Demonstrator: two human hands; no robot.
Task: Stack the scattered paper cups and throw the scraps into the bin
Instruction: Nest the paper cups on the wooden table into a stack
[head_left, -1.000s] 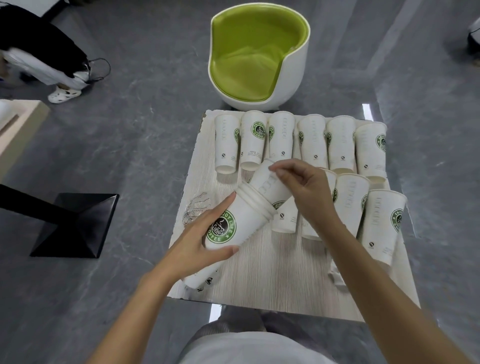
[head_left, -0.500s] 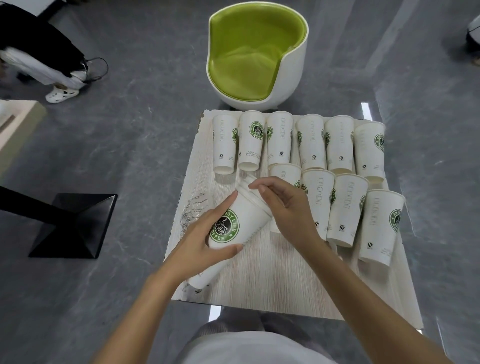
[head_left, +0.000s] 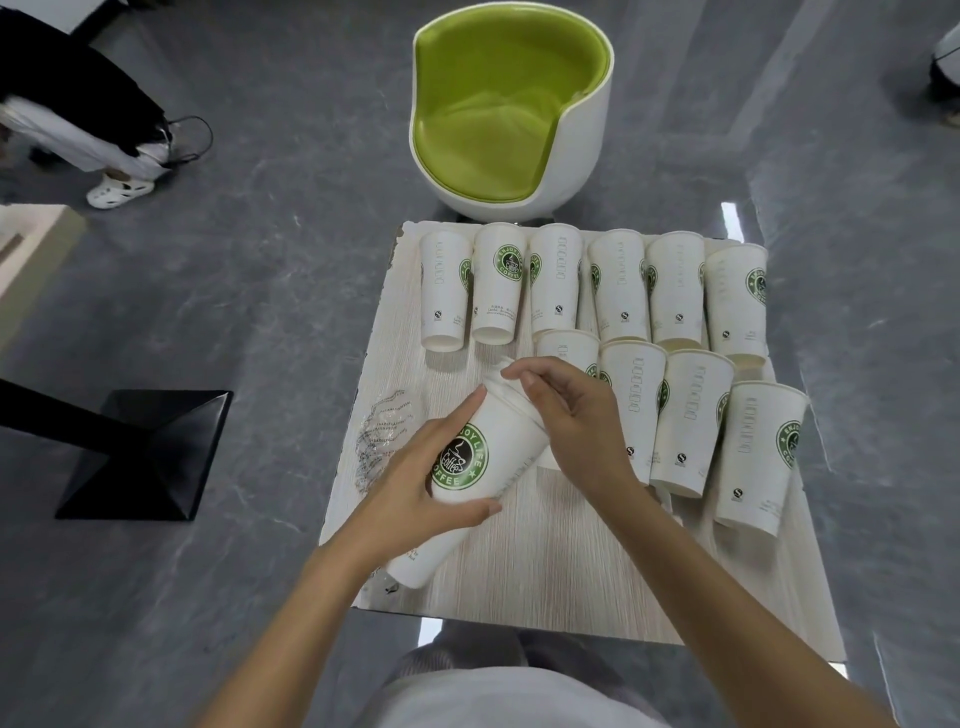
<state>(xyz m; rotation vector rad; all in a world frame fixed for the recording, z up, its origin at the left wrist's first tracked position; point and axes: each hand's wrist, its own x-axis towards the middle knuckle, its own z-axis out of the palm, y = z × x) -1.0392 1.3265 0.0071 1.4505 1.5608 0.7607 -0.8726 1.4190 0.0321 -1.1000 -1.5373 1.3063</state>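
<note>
In the head view, a nested stack of cups was held tilted over the table, its long axis running from the base at the near left up to the rims at the far right. The left hand was wrapped round the stack's middle, thumb under and fingers over the logo. The right hand was curled at the rim end, its fingertips pinching the topmost rim.

The number of cups nested in the stack could not be told.

Ten loose cups were counted beyond and to the right of the fingers: six in the far row and four in the nearer row. All appeared to lie with their long axes pointing away from the person. The nearest loose cup lay just past the right fingertips, partly hidden by that hand, so the right hand was judged the better placed to take it.

One clear plastic scrap lay just left of the left fingers.

A green-lined white seat stood well beyond the table.
</note>
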